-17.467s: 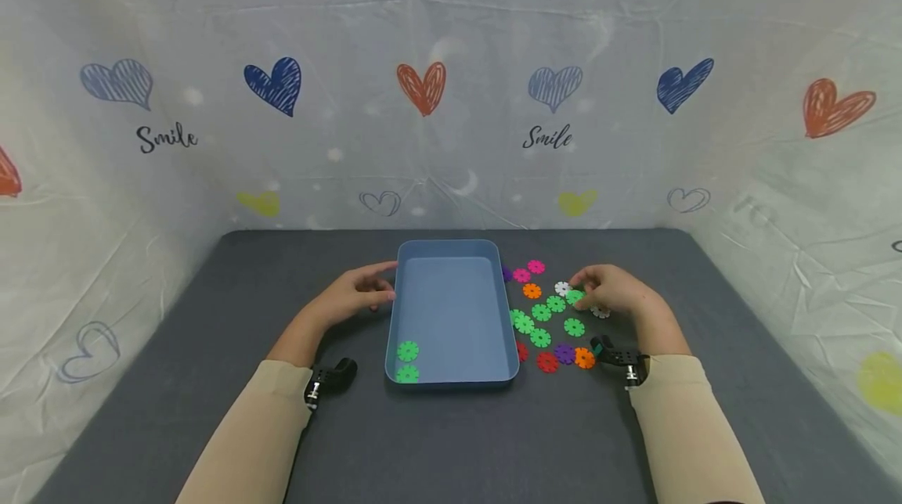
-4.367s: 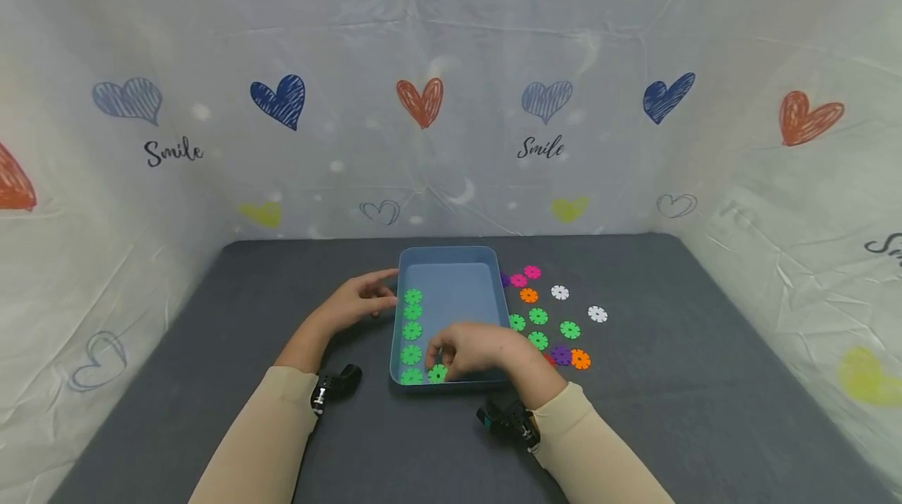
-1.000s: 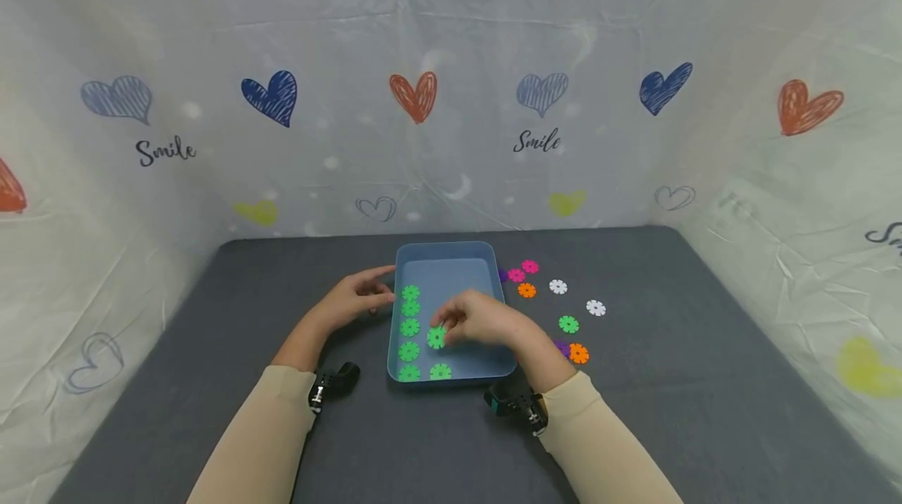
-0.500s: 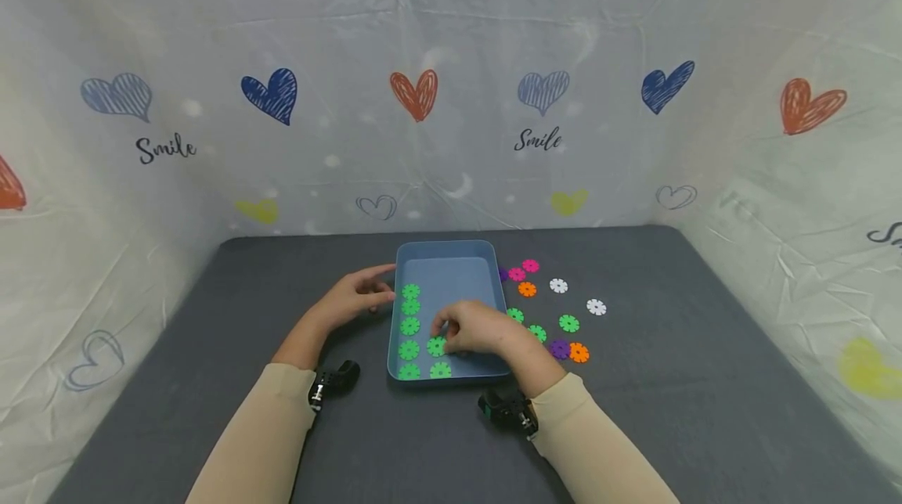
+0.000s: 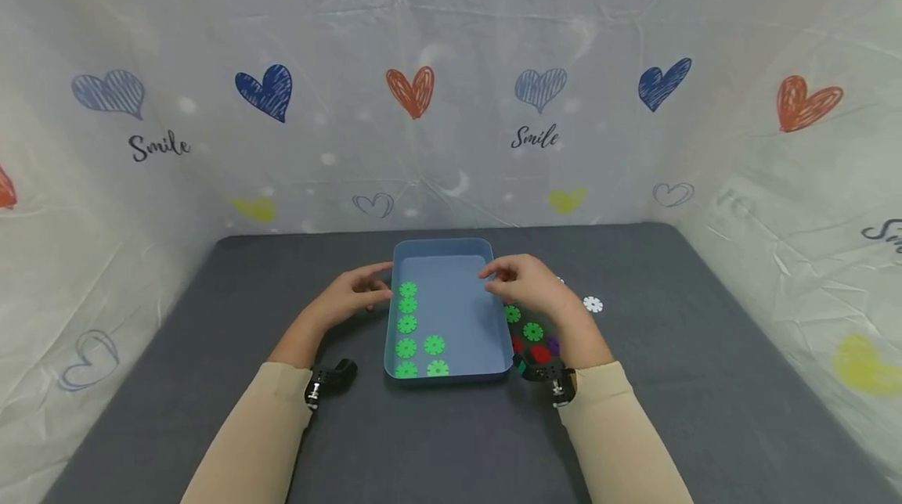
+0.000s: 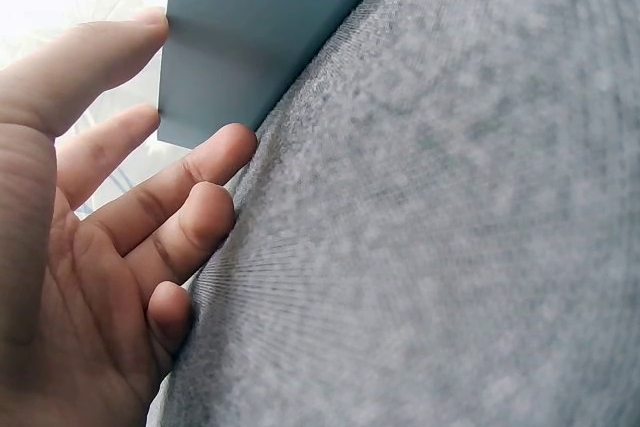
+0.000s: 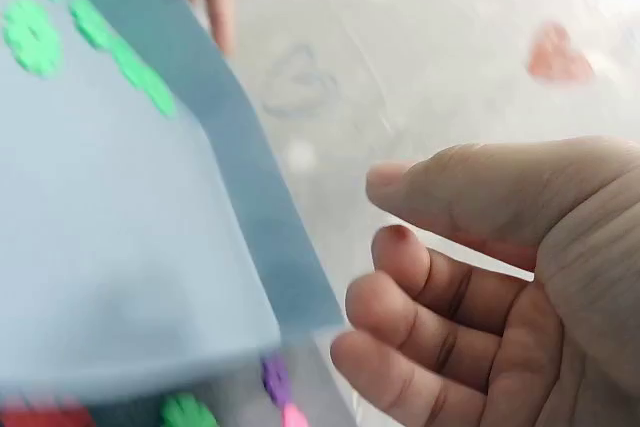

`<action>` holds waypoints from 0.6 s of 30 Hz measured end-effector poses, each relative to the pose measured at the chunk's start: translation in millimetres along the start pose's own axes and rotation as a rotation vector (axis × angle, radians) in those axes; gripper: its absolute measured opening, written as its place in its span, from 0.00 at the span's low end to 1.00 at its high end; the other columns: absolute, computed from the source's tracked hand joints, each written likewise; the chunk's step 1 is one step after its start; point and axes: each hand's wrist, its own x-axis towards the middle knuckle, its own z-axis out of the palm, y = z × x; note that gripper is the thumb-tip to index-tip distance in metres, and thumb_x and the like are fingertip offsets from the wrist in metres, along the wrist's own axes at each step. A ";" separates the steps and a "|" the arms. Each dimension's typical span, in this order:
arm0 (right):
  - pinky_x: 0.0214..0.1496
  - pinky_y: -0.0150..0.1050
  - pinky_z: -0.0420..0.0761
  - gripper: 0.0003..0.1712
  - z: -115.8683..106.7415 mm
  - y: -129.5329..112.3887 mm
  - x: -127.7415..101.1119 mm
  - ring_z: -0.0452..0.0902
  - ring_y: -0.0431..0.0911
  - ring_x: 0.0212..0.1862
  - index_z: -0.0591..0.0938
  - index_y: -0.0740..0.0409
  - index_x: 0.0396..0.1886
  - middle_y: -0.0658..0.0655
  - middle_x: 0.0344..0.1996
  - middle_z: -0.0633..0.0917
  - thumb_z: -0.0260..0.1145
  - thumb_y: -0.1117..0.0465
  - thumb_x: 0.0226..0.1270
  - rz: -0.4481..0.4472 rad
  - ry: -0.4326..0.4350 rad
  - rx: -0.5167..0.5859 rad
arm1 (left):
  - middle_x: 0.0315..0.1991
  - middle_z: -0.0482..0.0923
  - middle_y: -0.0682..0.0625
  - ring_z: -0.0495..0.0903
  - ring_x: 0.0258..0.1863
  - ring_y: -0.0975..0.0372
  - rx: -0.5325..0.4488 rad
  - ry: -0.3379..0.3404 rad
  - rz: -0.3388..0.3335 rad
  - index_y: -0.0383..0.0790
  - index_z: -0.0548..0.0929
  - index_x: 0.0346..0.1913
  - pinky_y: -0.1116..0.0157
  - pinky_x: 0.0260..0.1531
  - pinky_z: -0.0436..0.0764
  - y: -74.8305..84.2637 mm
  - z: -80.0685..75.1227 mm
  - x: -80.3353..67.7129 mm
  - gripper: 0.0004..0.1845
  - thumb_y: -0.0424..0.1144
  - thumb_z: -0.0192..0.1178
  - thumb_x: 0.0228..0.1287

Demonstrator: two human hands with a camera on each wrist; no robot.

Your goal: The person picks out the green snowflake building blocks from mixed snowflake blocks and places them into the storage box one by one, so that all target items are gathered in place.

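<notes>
My left hand (image 5: 344, 297) rests its thumb and fingertips against the left outer wall of a blue tray (image 5: 461, 293); in the left wrist view the fingers are loosely bent. Over the tray's right rim hovers my right hand (image 5: 528, 285), nothing between its thumb and fingers. Inside the tray, several green notched snowflake discs (image 5: 407, 324) make a column along the left side. Two more green discs (image 5: 434, 344) lie beside the column's near end. To the right of the tray, green discs (image 5: 532, 331) lie on the table, partly hidden by my right arm.
Red discs (image 5: 540, 354), a purple disc (image 5: 553, 345) and a white disc (image 5: 593, 304) lie right of the tray on the dark grey tabletop (image 5: 437, 441). A pink disc (image 7: 293, 415) shows below the tray's corner in the right wrist view. A printed curtain (image 5: 451, 144) stands behind.
Green discs have built up in the tray, from two to several. In the last half second my right hand let go of a green disc and moved up and right. The left hand stays put.
</notes>
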 end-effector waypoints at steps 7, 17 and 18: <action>0.34 0.40 0.69 0.19 -11.1 39.4 -2.4 0.68 0.45 0.28 0.85 0.63 0.56 0.51 0.24 0.73 0.72 0.65 0.67 0.107 -0.030 0.030 | 0.46 0.83 0.37 0.80 0.37 0.49 0.018 0.009 -0.018 0.33 0.67 0.76 0.54 0.40 0.78 18.3 -0.5 -7.9 0.34 0.37 0.66 0.72; 0.34 0.39 0.73 0.19 -3.1 62.0 -1.6 0.68 0.44 0.29 0.86 0.59 0.50 0.52 0.24 0.72 0.77 0.70 0.58 0.222 -0.106 0.002 | 0.47 0.83 0.37 0.80 0.38 0.47 0.011 0.002 -0.021 0.32 0.66 0.76 0.52 0.41 0.79 13.6 0.3 -6.3 0.34 0.37 0.65 0.72; 0.35 0.39 0.74 0.18 -3.3 61.9 -1.5 0.69 0.45 0.30 0.86 0.58 0.48 0.52 0.24 0.72 0.78 0.69 0.58 0.225 -0.098 -0.008 | 0.47 0.83 0.37 0.80 0.39 0.47 0.012 0.000 -0.022 0.32 0.66 0.76 0.52 0.41 0.79 10.3 0.1 -4.4 0.34 0.37 0.65 0.72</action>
